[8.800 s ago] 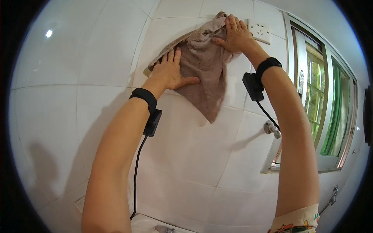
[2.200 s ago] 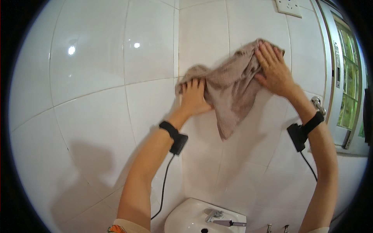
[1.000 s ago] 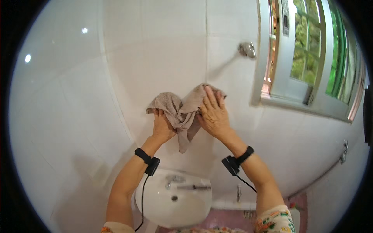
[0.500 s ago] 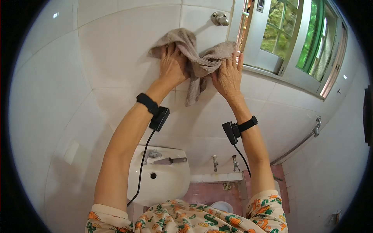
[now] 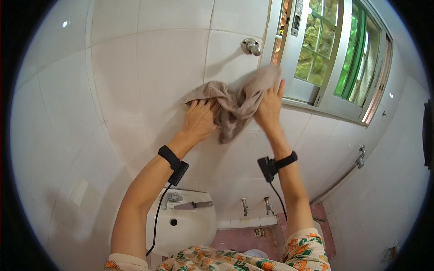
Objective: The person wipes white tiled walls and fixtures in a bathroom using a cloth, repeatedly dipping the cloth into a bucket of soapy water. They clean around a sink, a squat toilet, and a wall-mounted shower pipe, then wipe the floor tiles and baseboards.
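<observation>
A: Where's the cloth (image 5: 237, 106)?

B: Up against the wall (image 5: 172, 67), below the knob (image 5: 252, 46), its right end at the lower left corner of the window (image 5: 312, 54).

A: Why two hands on it?

B: One at each end, probably so neither side falls. The left hand (image 5: 200, 119) has its fingers bent at the cloth's left part; the right hand (image 5: 270, 108) has most of its fingers hidden by the other end, one pointing up along the edge.

A: Clenched, or just pressing?

B: I can't tell for either; the cloth hides too much, and its right end is blurred.

A: And the sag between?

B: Nothing seems to support the middle, so it bunches and a corner hangs.

A: Why's that flat tool (image 5: 192, 205) down there?

B: It lies on the back ledge of the basin (image 5: 194, 230), beside the tap (image 5: 174, 197). I'd guess the ledge is handy, and leaves both hands free for the cloth.
</observation>
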